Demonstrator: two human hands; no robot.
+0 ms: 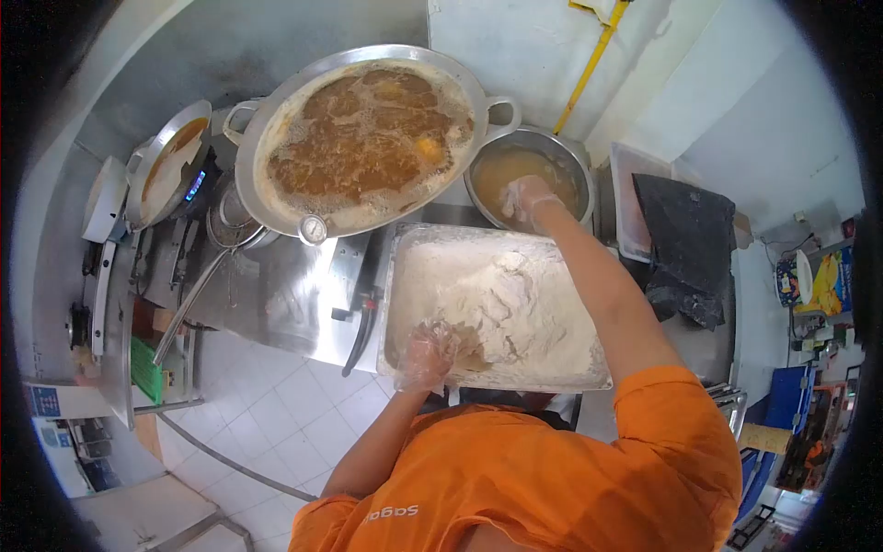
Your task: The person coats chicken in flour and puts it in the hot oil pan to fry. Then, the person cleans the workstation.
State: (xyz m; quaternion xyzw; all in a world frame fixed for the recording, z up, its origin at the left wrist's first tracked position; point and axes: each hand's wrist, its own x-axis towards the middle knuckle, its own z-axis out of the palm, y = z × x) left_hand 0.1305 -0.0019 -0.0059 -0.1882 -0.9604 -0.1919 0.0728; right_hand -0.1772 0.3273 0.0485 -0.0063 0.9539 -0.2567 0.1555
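My left hand (429, 354), in a clear plastic glove dusted with flour, is over the near left part of a metal tray (393, 276). Its fingers look loosely bent and apart beside the white flour (506, 304), with nothing visible in them. Beyond the tray, my right hand (532, 201), also gloved, reaches into a metal bowl (589, 184) of cloudy tan liquid (497, 168). The right fingers are drawn together and point down at the liquid. Whatever they may hold is hidden.
A large two-handled pan (246, 175) of bubbling brown oil (359, 138) stands at the back left, a dial thermometer (313, 229) at its rim. A long-handled strainer (198, 299) lies left of it. Black plastic (685, 239) drapes over a clear bin (635, 166) at right.
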